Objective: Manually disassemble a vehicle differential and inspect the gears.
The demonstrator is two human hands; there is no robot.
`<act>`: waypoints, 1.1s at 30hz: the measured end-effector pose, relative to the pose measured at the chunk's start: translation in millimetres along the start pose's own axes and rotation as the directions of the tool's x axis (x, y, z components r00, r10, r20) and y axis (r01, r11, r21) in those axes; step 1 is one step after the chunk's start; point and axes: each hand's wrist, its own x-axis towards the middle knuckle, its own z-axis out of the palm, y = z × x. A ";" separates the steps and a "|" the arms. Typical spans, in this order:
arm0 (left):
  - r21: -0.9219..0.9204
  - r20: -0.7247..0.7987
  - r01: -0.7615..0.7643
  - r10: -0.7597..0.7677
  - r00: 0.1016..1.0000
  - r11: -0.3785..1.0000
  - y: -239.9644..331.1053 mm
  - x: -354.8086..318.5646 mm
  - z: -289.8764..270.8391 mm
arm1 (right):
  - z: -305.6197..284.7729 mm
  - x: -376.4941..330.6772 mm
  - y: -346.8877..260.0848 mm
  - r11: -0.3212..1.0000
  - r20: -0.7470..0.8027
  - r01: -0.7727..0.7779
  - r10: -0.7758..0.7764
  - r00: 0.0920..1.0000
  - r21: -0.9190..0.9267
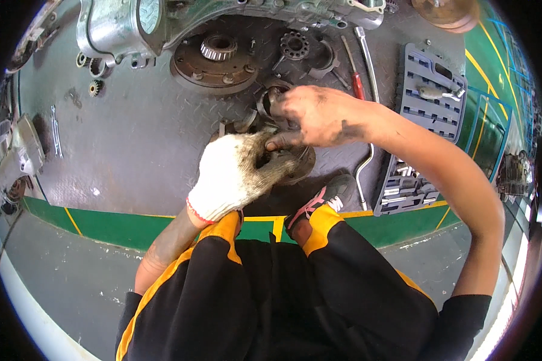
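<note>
Near the shoe [330, 194], a dark metal part [306, 166] is held by the gloved left hand [233, 174] and seemingly worked by the right hand [319, 117], whose pinch cannot be told; next, steady holding seems needed.

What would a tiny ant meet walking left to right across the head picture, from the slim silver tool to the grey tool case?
Slim silver tool, small toothed gear, gloved left hand, bare right hand, red-handled screwdriver, grey tool case.
</note>
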 end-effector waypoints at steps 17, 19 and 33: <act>-0.816 -0.430 -0.055 -0.541 0.723 0.575 -96.6 46.7 -46.4 | 8.0 106.2 14.3 -0.057 0.211 -0.217 0.565 0.798 0.975; -0.877 -0.279 -0.017 -0.482 0.830 0.479 -120.4 71.6 -54.8 | 5.9 106.1 10.7 -0.172 0.196 -0.114 0.597 0.778 0.978; -0.919 -0.161 0.042 -0.472 0.867 0.392 -115.6 83.8 -46.8 | 15.0 115.5 24.8 -0.325 0.311 -0.151 0.527 0.791 0.933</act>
